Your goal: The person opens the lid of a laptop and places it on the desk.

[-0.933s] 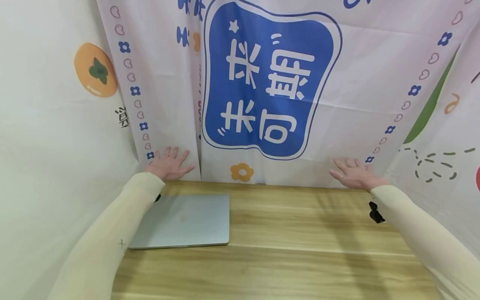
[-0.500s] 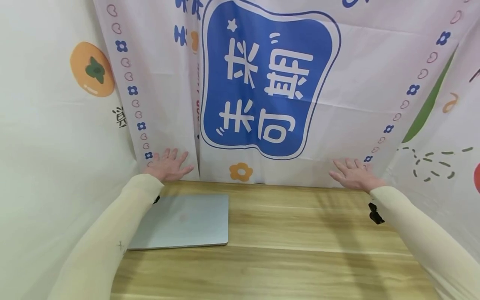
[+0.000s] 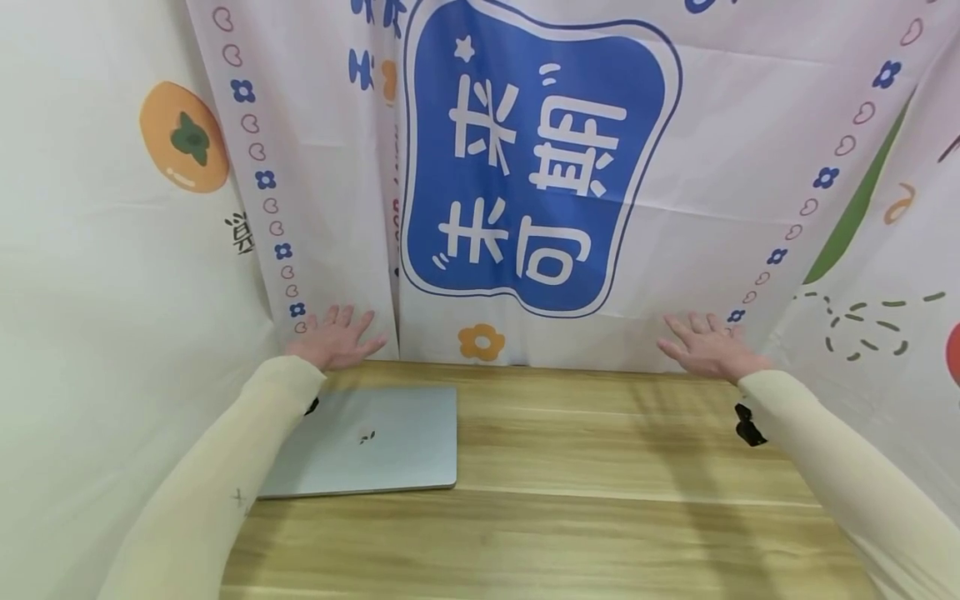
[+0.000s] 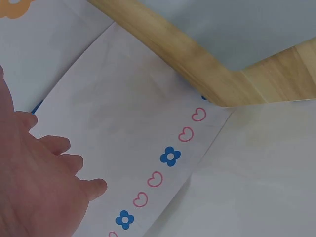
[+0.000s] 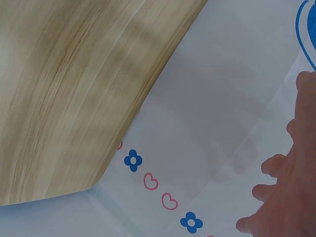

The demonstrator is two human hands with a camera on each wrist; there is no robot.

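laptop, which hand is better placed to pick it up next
Probably the left hand: it is empty and near the far edge of the laptop, while the right hand, also empty, is near the far right corner of the table.

Left hand [image 4: 42, 182] before white, heart-printed cloth [image 4: 116, 98]

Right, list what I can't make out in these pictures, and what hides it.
Closed, flat silver laptop: left side, in the head view, behind the cream fabric sleeve.
Small red lettering on the white printed cloth: head view, mostly lost in a fold.
Blue printed mark, upper right: head view, cut off by the top edge.
Left hand and right hand: each cut off by the edges of its own wrist view.
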